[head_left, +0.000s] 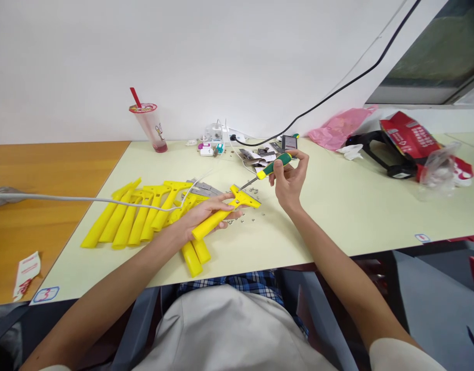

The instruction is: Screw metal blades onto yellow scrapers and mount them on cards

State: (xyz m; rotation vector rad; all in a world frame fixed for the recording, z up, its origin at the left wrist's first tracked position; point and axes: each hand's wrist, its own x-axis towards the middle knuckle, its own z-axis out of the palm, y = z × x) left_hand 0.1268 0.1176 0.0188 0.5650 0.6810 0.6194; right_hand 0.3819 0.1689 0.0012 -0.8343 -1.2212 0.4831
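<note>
screwdriver tip on a yellow scraper

our left hand [201,214] is closed around the handle of a yellow scraper [225,212], holding it just above the pale tabletop [337,206] with its wide head pointing right. our right hand [289,178] pinches a green and yellow screwdriver [268,169] between the fingers, and its metal tip touches the scraper's head. small loose screws [240,220] lie scattered on the tabletop just beneath the head. to the left, a row of more yellow scrapers [132,219] lies side by side, with grey metal blades [201,188] just behind them. a white cable [85,200] runs across that row. a plastic cup [149,126] with a red straw stands near the wall.
</note>
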